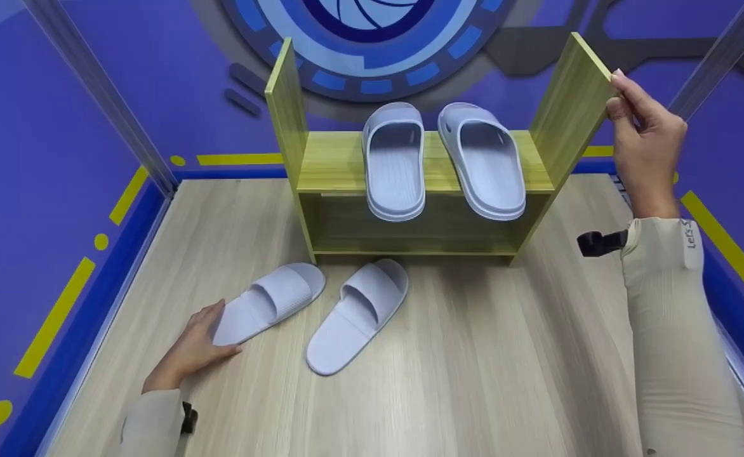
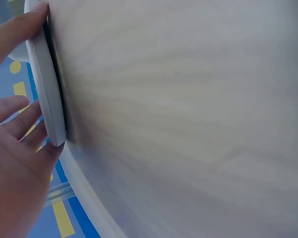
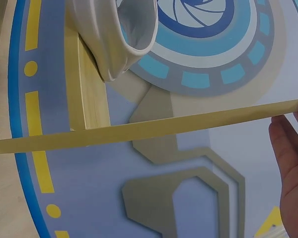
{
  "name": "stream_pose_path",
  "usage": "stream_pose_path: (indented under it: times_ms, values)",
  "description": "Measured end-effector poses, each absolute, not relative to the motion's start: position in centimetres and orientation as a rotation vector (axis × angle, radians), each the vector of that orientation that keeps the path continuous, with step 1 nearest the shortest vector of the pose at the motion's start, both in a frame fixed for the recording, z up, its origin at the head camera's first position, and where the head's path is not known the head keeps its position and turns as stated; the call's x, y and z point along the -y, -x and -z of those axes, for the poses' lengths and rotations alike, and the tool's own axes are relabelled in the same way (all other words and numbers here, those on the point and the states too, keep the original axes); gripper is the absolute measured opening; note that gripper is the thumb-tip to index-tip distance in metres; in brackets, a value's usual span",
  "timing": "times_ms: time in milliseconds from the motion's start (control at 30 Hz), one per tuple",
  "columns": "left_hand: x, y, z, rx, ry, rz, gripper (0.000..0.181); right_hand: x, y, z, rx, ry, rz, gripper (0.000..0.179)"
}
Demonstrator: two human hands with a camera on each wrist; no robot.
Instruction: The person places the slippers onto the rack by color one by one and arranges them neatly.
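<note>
My left hand (image 1: 192, 348) spans the heel of a pale slide slipper (image 1: 286, 292) on the wooden floor panel, thumb on one side and fingers on the other. In the left wrist view the slipper's sole edge (image 2: 50, 94) lies between thumb and fingers. Beside it lies a matching slipper (image 1: 346, 336), toe toward the rack. At the right, my right hand (image 1: 648, 139) pinches the upper corner of the side panel of a small wooden shoe rack (image 1: 334, 162). The right wrist view shows this panel edge-on (image 3: 164, 128), with fingertips at its end.
Two pale clogs, a left one (image 1: 395, 168) and a right one (image 1: 491, 168), stand on the rack's upper shelf, heels past its front edge. Blue printed walls (image 1: 48, 158) enclose the back and sides, with metal posts (image 1: 102, 89) at the corners.
</note>
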State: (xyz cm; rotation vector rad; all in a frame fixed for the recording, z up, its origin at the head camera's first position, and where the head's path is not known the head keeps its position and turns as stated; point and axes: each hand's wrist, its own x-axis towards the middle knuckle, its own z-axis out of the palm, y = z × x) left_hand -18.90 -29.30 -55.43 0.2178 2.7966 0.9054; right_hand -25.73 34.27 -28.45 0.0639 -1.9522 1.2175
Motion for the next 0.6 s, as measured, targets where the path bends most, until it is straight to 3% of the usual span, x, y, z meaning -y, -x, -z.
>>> stream_pose_path:
  times_ms: [600]
  values:
    - [29.64, 18.22, 55.15, -2.885, -0.207, -1.062, 0.099, -34.12, 25.66, 28.43, 1.957, -0.04, -1.217, 0.032]
